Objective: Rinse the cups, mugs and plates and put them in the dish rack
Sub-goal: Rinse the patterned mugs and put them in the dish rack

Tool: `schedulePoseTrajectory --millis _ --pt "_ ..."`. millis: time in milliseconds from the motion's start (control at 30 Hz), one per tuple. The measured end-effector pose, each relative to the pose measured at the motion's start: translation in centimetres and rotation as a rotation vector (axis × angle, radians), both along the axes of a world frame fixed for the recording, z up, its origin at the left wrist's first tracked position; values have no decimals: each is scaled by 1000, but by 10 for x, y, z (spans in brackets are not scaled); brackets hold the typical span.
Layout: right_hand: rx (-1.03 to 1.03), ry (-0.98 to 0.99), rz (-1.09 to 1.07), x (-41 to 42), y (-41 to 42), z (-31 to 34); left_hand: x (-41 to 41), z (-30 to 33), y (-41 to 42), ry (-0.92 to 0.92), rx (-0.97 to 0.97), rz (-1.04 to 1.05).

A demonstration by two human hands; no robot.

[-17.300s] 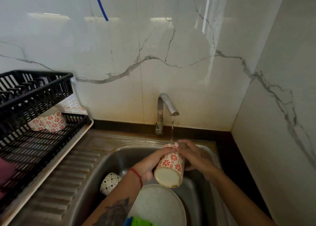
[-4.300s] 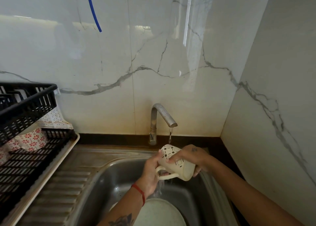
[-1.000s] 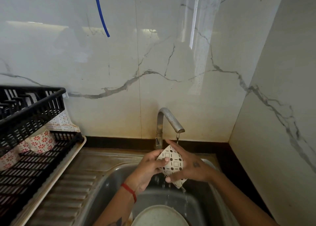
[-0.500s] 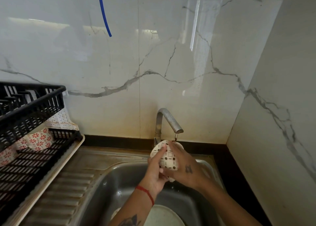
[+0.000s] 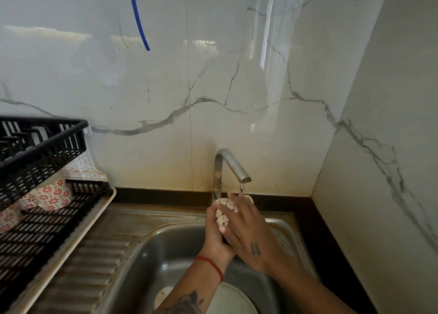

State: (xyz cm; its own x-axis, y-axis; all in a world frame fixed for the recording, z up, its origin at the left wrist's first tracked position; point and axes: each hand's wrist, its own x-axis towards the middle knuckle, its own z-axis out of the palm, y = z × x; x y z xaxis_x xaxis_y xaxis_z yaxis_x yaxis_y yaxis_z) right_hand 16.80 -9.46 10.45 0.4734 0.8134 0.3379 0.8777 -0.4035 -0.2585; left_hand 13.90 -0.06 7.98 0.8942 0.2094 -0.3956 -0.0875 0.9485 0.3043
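A cream mug with a dark dotted pattern (image 5: 224,211) sits between both my hands, just under the tap's spout (image 5: 242,176), where a thin trickle of water falls. My left hand (image 5: 214,236) grips the mug from below and from the left. My right hand (image 5: 246,228) wraps over its right side, fingers stretched across the top. Most of the mug is hidden by my fingers. A pale plate (image 5: 233,299) lies in the steel sink (image 5: 170,245) below my arms. Red-flowered cups (image 5: 51,195) stand upside down in the black dish rack (image 5: 42,218) at the left.
The rack has an upper tier (image 5: 45,147) and sits on a cream tray over the ribbed drainboard (image 5: 99,261). Marble walls close in behind and at the right. A blue tube (image 5: 138,21) hangs on the back wall.
Since the earliest frame the red-flowered cup has left my hands and the dotted mug has come up out of the sink. In the last second both hands raised it closer to the spout.
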Motion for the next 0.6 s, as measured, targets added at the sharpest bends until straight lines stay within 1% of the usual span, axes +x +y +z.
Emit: schedulePoseTrajectory --millis 67,133,200,233,300,433,467,500,533,567,600 --pt "-69 -88 46 -1 -7 -8 1 5 1 136 66 27" --pt "-165 -71 132 1 -16 -17 0 11 5 272 19 8" --pt "-226 -38 185 7 -28 -27 -2 15 9 284 -117 -14" --pt "-234 -29 173 12 -34 -30 -3 14 11 275 -167 -10" --pt "-222 2 80 21 -39 -30 -3 14 8 257 -201 20" --pt "-208 -16 -75 23 -21 -18 5 7 -3 252 -183 -14" --pt "-166 28 -81 18 -12 -15 7 4 -5 256 -118 -26" --pt "-105 97 -68 12 -5 -12 9 -1 -6 244 45 -12" --pt "-58 161 -35 6 1 -10 7 2 -4 190 43 -27" --pt "-46 182 12 3 3 -10 7 -1 -3 128 253 -54" --pt "-65 163 61 0 3 -10 7 -6 -3 99 444 -30"
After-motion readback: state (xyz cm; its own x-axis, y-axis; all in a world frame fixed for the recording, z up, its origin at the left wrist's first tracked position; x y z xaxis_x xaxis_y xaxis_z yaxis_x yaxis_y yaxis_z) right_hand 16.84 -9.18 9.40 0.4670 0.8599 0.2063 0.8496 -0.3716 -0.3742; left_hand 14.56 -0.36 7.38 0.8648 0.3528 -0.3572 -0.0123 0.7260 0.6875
